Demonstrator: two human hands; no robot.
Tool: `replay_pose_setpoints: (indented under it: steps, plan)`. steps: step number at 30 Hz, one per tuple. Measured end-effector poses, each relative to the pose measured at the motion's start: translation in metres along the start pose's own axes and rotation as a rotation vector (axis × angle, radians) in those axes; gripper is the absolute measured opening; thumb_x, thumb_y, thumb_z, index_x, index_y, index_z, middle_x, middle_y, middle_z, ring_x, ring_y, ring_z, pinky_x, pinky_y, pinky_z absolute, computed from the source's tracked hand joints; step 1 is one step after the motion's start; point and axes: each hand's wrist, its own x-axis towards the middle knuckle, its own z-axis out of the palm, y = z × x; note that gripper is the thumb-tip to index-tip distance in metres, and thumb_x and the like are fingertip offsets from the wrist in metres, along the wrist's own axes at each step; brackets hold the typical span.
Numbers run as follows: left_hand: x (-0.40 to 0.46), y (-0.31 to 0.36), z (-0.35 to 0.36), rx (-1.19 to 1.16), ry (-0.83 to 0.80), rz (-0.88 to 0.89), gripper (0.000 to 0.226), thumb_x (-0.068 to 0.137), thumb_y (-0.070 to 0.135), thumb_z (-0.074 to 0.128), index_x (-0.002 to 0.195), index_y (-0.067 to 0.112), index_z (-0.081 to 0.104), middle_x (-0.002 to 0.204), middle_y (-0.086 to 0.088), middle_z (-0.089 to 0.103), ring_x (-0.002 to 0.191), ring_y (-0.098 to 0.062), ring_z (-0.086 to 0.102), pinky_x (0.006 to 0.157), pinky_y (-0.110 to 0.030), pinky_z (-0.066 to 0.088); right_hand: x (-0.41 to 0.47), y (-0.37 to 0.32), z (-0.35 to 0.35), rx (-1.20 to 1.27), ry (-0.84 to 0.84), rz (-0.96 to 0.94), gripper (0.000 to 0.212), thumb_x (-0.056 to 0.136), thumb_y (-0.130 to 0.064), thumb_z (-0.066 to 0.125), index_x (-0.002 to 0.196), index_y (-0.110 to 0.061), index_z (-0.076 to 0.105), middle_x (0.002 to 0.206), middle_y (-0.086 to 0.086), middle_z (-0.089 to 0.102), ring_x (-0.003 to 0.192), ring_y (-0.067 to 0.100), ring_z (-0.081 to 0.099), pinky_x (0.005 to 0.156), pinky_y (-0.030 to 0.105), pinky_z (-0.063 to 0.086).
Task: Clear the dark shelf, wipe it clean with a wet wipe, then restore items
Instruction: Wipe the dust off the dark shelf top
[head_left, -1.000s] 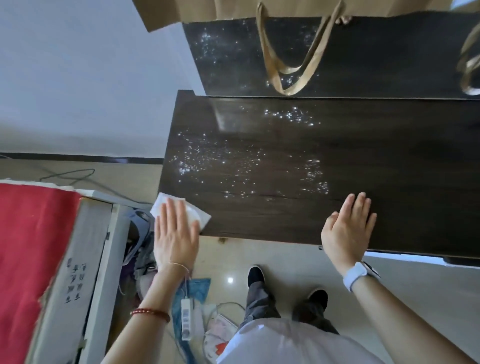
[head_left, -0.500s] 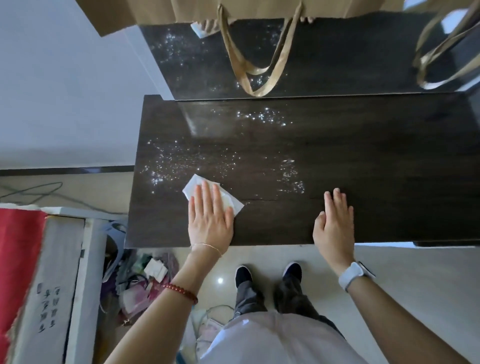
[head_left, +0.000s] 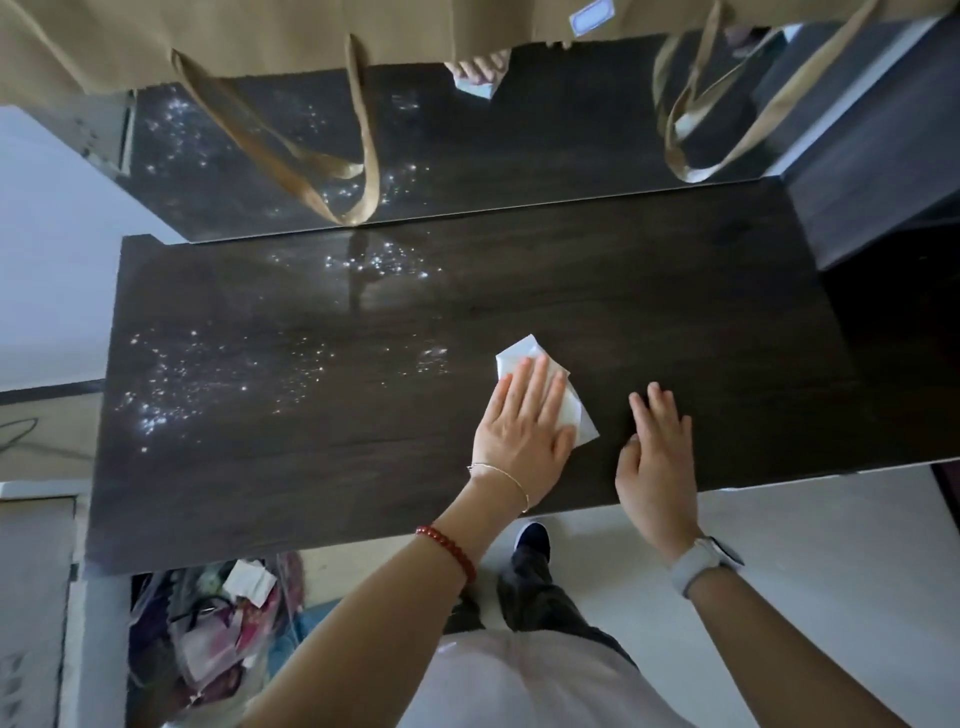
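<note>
Both forearms are bare. The left wrist carries two pieces — a thin gold chain bracelet (head_left: 501, 477) close to the hand and a string of red beads (head_left: 448, 551) farther up the arm. The right wrist wears a white smartwatch (head_left: 702, 564) on a white band. Below are a white top (head_left: 524, 686), dark grey trousers (head_left: 540, 597) and black shoes (head_left: 532, 538) — white-edged at the sole.
</note>
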Motion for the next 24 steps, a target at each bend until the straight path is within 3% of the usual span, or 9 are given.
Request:
replay_pose_setpoints:
  steps: [2,4,9,14,16,19,22,24]
  plan:
    - [-0.003,-0.013,-0.001,-0.012,-0.009,-0.022,0.06,0.091,0.042,0.021,0.143,0.012,0.024,0.15,-0.011,0.025,0.139,-0.026,0.022,0.112,-0.041,0.015,0.001,0.001,0.0,0.014,0.002,-0.008,0.048,0.085,0.006,0.047,0.132,-0.002,0.043,0.145,0.019,0.033,0.137,0.03,0.023,0.112,0.042,0.011]
    - [-0.012,-0.046,-0.001,-0.053,0.011,-0.168,0.061,0.088,0.041,0.025,0.139,0.009,0.034,0.144,-0.017,0.037,0.134,-0.029,0.034,0.109,-0.044,0.026,0.001,0.0,0.0,0.018,0.015,-0.014,0.048,0.083,0.007,0.048,0.131,-0.001,0.045,0.144,0.02,0.035,0.137,0.031,0.025,0.111,0.044,0.013]
    - [-0.071,-0.155,-0.006,-0.167,-0.017,-0.669,0.06,0.096,0.036,0.021,0.146,0.011,0.0,0.154,-0.017,-0.002,0.142,-0.028,-0.002,0.117,-0.041,0.003,0.004,-0.008,0.004,-0.026,0.042,0.003,0.048,0.081,0.006,0.052,0.128,0.001,0.046,0.141,0.024,0.038,0.133,0.037,0.031,0.109,0.049,0.018]
    - [-0.07,-0.161,-0.008,-0.246,0.03,-0.94,0.059,0.097,0.032,0.025,0.145,0.007,0.002,0.153,-0.02,0.0,0.142,-0.032,-0.002,0.116,-0.045,0.003,0.009,-0.016,0.009,-0.034,0.041,0.002,0.047,0.084,0.002,0.05,0.131,0.002,0.043,0.142,0.024,0.036,0.134,0.036,0.029,0.11,0.046,0.016]
    - [-0.049,-0.136,-0.007,-0.201,0.032,-0.805,0.061,0.094,0.036,0.02,0.144,0.004,0.01,0.151,-0.024,0.01,0.14,-0.037,0.008,0.114,-0.049,0.01,0.009,-0.015,0.008,-0.006,0.033,0.0,0.049,0.084,0.002,0.05,0.132,0.001,0.043,0.144,0.022,0.034,0.136,0.033,0.027,0.11,0.043,0.014]
    - [-0.012,-0.071,-0.004,-0.134,0.058,-0.416,0.066,0.086,0.039,0.019,0.139,0.0,0.029,0.144,-0.026,0.031,0.134,-0.041,0.028,0.109,-0.053,0.022,0.008,-0.009,0.003,0.125,0.035,-0.001,0.051,0.084,0.009,0.046,0.134,-0.002,0.041,0.146,0.017,0.033,0.137,0.022,0.02,0.113,0.039,0.013]
    - [0.009,0.002,-0.001,-0.05,0.034,-0.111,0.064,0.089,0.041,0.019,0.142,0.007,0.024,0.148,-0.018,0.027,0.138,-0.033,0.022,0.111,-0.047,0.013,0.005,-0.001,-0.005,0.267,0.058,0.087,0.057,0.087,0.011,0.041,0.14,-0.01,0.032,0.147,0.01,0.032,0.134,0.012,0.016,0.111,0.032,0.017]
    - [0.003,0.032,0.003,-0.019,-0.009,0.011,0.062,0.09,0.042,0.02,0.142,0.01,0.026,0.148,-0.014,0.029,0.139,-0.028,0.023,0.113,-0.043,0.013,0.006,0.005,-0.01,0.378,0.08,0.134,0.056,0.089,0.009,0.038,0.141,-0.011,0.03,0.147,0.009,0.034,0.137,0.015,0.021,0.112,0.034,0.02]
